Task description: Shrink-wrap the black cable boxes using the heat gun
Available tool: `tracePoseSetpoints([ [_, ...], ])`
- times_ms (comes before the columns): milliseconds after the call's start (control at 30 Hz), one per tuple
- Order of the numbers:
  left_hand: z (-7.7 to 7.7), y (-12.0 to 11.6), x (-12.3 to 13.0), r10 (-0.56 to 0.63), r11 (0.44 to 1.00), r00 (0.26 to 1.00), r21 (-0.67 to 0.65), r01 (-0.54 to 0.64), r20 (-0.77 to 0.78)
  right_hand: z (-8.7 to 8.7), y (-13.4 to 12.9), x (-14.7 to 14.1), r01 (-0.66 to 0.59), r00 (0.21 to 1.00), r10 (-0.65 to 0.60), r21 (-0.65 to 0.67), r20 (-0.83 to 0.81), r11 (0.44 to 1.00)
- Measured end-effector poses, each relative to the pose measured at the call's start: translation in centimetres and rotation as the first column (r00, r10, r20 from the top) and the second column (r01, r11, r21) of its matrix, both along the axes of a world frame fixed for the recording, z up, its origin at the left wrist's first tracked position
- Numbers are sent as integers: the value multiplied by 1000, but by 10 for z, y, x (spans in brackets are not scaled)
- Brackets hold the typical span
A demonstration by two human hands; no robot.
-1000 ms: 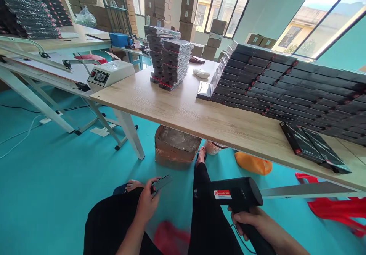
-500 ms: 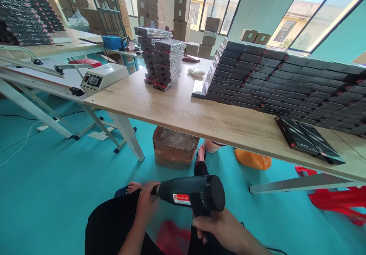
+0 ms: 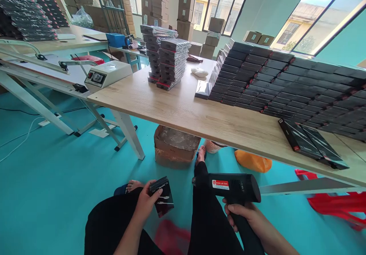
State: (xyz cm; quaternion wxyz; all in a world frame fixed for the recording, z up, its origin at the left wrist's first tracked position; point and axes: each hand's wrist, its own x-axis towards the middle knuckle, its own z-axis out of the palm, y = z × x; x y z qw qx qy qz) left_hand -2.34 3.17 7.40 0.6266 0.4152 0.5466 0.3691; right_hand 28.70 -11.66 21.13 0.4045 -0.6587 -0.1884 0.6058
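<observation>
My left hand (image 3: 146, 201) grips a small black box (image 3: 163, 198) by its upper left side, thumb on its printed face, above my lap. In my right hand (image 3: 247, 217) is a black heat gun (image 3: 233, 186) with a red and white label, held by its handle, its nozzle pointing left toward the box. A gap separates nozzle and box. Beyond them, on the wooden table (image 3: 177, 106), stand stacks of film-wrapped black boxes (image 3: 173, 62) and a long wall of black boxes (image 3: 286, 83). Two flat black boxes (image 3: 311, 142) lie near the table's right front edge.
Under the table are an open carton (image 3: 175, 157) with clear film and an orange bag (image 3: 253, 160). A sealing machine (image 3: 108, 73) stands at the left. Red plastic (image 3: 337, 205) lies at the lower right, beside a table leg.
The heat gun has moved right, away from my left hand, and points level. The black box in my left hand, hidden before behind the gun, now shows. The view has shifted slightly.
</observation>
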Motion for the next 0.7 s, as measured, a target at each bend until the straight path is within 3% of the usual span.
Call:
tracePoseSetpoints([
  [133,9,-4,5,-97,995,995,-10,97,-1,-1,-9,6,19,1000,-19,-10,-7,1000],
  [433,7,-4,4,-116,972,988,191,133,-99,-15,-13,8,-1,1000,1,-13,-20,1000],
  [700,5,-4,4,-129,957,982,241,160,-138,-9,-9,2,-31,999,31,-19,-26,999],
])
